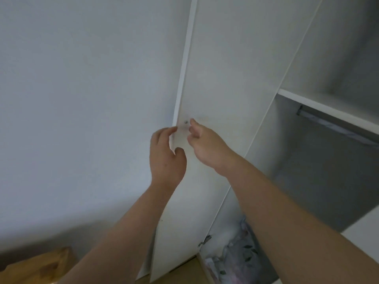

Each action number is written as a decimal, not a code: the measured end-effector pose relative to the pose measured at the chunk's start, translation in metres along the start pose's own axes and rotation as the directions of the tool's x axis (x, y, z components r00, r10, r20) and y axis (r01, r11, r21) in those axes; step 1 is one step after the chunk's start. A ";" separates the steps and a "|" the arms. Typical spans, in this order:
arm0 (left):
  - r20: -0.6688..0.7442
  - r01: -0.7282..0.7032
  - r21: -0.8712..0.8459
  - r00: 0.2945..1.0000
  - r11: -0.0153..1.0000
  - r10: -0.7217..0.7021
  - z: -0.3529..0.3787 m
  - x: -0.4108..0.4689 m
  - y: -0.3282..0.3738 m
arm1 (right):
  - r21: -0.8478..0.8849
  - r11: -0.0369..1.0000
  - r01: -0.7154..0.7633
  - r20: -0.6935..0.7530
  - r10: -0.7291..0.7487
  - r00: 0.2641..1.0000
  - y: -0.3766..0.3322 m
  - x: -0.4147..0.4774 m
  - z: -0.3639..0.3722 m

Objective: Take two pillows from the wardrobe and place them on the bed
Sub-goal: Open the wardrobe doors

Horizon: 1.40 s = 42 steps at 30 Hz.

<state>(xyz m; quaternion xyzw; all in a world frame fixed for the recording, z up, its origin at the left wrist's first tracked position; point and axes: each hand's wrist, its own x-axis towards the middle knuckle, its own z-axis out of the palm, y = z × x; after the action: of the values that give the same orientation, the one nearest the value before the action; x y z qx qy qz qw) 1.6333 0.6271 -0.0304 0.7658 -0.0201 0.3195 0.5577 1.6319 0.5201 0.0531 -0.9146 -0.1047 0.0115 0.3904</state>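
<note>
Two bare forearms reach up from the bottom of the view toward a white wardrobe door (215,89) that stands open. The left hand (167,154) wraps its fingers around the door's free edge, its grip clenched on the panel, thumb on the inner face. The right hand (207,144) is just beside it, fingers loosely curled near a small metal screw (186,122) on the door; whether it is grasping anything cannot be told. Low down inside the wardrobe (328,181) lies soft grey and white leaf-patterned bedding (235,255), possibly the pillows. Higher up are a white shelf (320,106) and a hanging rail (336,126). To the left, a plain wall (82,99) and a wooden piece (39,267).
</note>
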 end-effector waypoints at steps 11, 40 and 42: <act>0.368 -0.039 -0.265 0.919 0.964 0.138 0.127 -0.067 0.056 | -0.097 0.905 -0.415 -0.552 0.298 0.779 0.106 -0.108 -0.103; 0.870 0.221 -0.457 0.311 0.862 0.381 0.275 -0.151 0.157 | -0.077 0.619 -0.781 -0.798 0.432 0.421 0.169 -0.229 -0.196; 0.882 0.251 -0.444 0.291 0.860 0.370 0.278 -0.152 0.155 | -0.061 0.634 -0.771 -0.814 0.415 0.406 0.167 -0.231 -0.189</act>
<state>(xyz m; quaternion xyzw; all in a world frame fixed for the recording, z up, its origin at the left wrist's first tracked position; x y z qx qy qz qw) 1.5823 0.2784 -0.0254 0.6248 -0.4602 -0.1959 0.5995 1.4558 0.2265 0.0506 -0.8689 0.4055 -0.2397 0.1523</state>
